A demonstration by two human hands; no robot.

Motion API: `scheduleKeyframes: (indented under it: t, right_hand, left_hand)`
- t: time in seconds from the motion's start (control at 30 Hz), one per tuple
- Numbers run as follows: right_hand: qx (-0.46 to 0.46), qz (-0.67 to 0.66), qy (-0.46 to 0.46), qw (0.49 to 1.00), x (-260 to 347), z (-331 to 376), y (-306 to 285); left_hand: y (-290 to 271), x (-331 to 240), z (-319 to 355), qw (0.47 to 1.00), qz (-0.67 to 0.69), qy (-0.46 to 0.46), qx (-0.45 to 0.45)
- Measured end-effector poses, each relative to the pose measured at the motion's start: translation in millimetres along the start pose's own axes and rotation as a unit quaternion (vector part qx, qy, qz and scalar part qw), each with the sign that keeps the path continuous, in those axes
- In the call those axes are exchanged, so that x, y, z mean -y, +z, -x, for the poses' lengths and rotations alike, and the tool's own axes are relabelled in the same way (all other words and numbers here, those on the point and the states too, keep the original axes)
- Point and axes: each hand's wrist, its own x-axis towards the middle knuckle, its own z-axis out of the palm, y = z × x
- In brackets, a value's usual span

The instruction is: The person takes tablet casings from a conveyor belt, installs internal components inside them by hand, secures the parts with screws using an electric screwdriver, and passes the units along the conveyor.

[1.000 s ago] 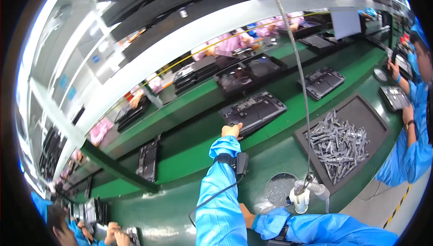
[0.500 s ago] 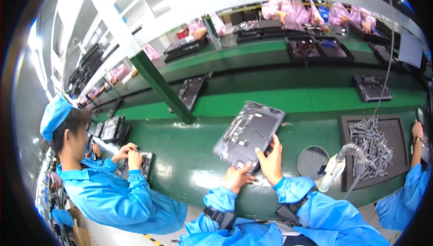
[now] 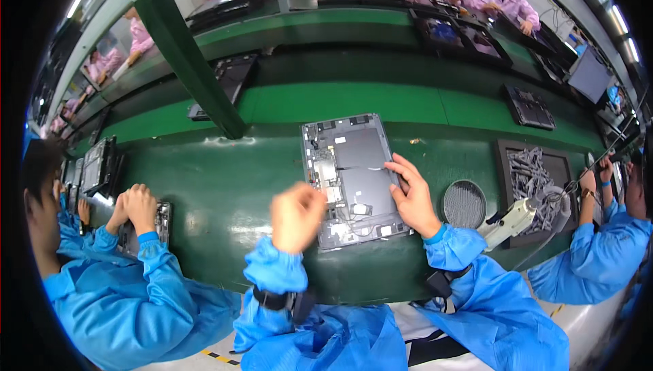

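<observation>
An opened tablet chassis (image 3: 350, 174) lies flat on the dark green bench in front of me, its inner boards and grey shield showing. My right hand (image 3: 412, 197) rests on the chassis's right edge, fingers spread across it. My left hand (image 3: 296, 216) is blurred, loosely curled just left of the chassis's lower corner, and I cannot tell if it holds anything. Both my forearms wear blue sleeves with dark wrist straps.
A round mesh dish (image 3: 464, 203) and a hanging electric screwdriver (image 3: 510, 220) are right of me, beside a black tray of metal parts (image 3: 536, 179). A co-worker in blue (image 3: 102, 282) works at my left, another at my right (image 3: 598, 255). A green post (image 3: 197, 72) rises beyond; more devices lie on the conveyor.
The chassis, held up in both hands half a second ago, now lies flat on the bench. My left hand has come off it; my right hand stays on its edge.
</observation>
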Motion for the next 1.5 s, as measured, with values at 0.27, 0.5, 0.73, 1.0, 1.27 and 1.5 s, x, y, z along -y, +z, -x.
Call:
scheduleKeyframes:
  t: [0.27,0.5,0.73,1.0,1.27,1.5]
  right_hand:
    - [-0.062,0.327,-0.208,0.920,37,9,12]
    - [0.142,0.342,-0.176,0.912,55,17,23]
    - [0.149,0.291,-0.139,0.935,48,14,25]
    - [0.125,0.240,-0.181,0.946,47,18,27]
    - [0.073,0.139,-0.066,0.985,48,21,36]
    - [0.020,0.066,-0.076,0.995,38,21,25]
  left_hand:
    - [16,44,-43,0.990,-0.142,0.024,-0.012]
    - [6,38,-44,0.999,-0.031,-0.001,0.032]
    - [5,50,-43,0.996,0.073,-0.020,0.043]
    - [8,50,-42,0.990,0.122,-0.042,0.061]
    - [-1,56,-44,0.979,0.189,-0.054,0.051]
    - [-1,23,-36,0.989,-0.066,0.124,-0.036]
